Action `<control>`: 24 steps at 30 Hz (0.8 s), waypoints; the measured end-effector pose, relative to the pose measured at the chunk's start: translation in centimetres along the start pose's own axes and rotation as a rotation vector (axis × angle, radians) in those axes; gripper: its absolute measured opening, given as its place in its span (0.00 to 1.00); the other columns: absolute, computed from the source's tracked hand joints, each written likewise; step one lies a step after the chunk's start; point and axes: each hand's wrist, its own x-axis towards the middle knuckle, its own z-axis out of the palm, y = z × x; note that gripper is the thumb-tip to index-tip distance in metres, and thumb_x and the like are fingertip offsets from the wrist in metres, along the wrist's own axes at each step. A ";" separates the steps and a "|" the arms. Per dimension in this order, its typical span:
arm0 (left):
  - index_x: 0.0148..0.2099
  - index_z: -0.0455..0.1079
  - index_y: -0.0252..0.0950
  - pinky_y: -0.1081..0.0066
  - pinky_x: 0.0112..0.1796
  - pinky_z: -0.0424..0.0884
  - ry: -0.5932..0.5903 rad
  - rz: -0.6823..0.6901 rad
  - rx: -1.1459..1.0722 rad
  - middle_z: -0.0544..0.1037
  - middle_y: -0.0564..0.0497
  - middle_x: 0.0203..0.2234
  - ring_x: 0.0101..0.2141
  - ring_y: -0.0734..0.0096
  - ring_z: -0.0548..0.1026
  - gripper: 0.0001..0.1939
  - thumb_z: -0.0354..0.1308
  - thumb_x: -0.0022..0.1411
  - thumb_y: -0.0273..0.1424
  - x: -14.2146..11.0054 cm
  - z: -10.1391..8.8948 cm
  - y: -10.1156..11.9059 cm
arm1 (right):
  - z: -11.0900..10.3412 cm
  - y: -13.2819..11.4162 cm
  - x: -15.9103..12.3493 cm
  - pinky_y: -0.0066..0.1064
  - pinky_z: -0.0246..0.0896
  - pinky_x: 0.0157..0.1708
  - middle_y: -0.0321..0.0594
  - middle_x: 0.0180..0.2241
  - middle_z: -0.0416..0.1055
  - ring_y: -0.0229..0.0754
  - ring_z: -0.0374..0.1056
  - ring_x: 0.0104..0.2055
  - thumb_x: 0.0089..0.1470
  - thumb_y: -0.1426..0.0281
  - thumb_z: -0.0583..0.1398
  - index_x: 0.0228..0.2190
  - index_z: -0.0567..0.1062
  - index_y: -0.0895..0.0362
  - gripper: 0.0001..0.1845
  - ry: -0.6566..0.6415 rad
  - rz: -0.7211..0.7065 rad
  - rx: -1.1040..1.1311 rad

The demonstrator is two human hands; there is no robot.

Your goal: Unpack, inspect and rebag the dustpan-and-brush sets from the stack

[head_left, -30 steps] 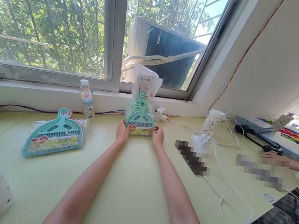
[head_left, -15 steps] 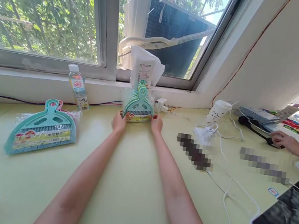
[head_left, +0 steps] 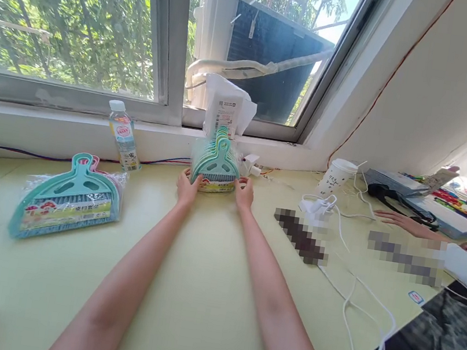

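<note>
A stack of packaged dustpan and brush sets [head_left: 218, 167], mint green at the front, stands upright at the back of the table against the wall. My left hand [head_left: 188, 186] grips its lower left edge, thumb toward the front. On the opposite side, my right hand [head_left: 243, 193] holds the lower right edge. Both hands are closed on the stack, and the fingers behind it are partly hidden. To the left lies another bagged dustpan and brush set [head_left: 72, 198], mint green with a pink one showing behind it.
A plastic bottle [head_left: 123, 138] leans by the wall. White packaging [head_left: 228, 107] stands behind the stack. At right are a lidded paper cup [head_left: 335, 178], a white charger, looping white cables [head_left: 349, 309] and blurred-out devices. Another person's hand [head_left: 406, 224] rests near black headphones [head_left: 400, 200].
My hands keep their hold on the stack, which stays in place. The other person's hand at right has moved left and lies flatter on the table.
</note>
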 end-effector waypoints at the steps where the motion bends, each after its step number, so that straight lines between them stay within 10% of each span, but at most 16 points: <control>1: 0.55 0.59 0.40 0.61 0.54 0.58 0.003 -0.007 -0.007 0.67 0.41 0.53 0.55 0.58 0.63 0.25 0.58 0.58 0.42 0.0 0.0 0.0 | 0.0 -0.1 -0.1 0.30 0.54 0.33 0.40 0.41 0.71 0.39 0.65 0.31 0.53 0.54 0.54 0.41 0.67 0.53 0.19 0.006 -0.005 -0.008; 15: 0.52 0.60 0.36 0.61 0.55 0.55 0.078 -0.032 -0.089 0.67 0.40 0.52 0.55 0.60 0.63 0.18 0.49 0.65 0.41 -0.2 0.0 0.3 | -0.5 -0.4 -0.4 0.31 0.57 0.34 0.43 0.42 0.69 0.40 0.66 0.32 0.59 0.61 0.49 0.44 0.63 0.54 0.14 0.201 -0.012 0.025; 24: 0.45 0.64 0.37 0.61 0.54 0.58 0.362 -0.102 0.066 0.70 0.43 0.46 0.48 0.62 0.68 0.16 0.48 0.56 0.19 -2.7 -4.6 1.1 | -2.8 -1.5 -4.4 0.30 0.58 0.33 0.43 0.42 0.68 0.38 0.66 0.31 0.58 0.61 0.49 0.45 0.61 0.54 0.15 0.204 -0.073 0.056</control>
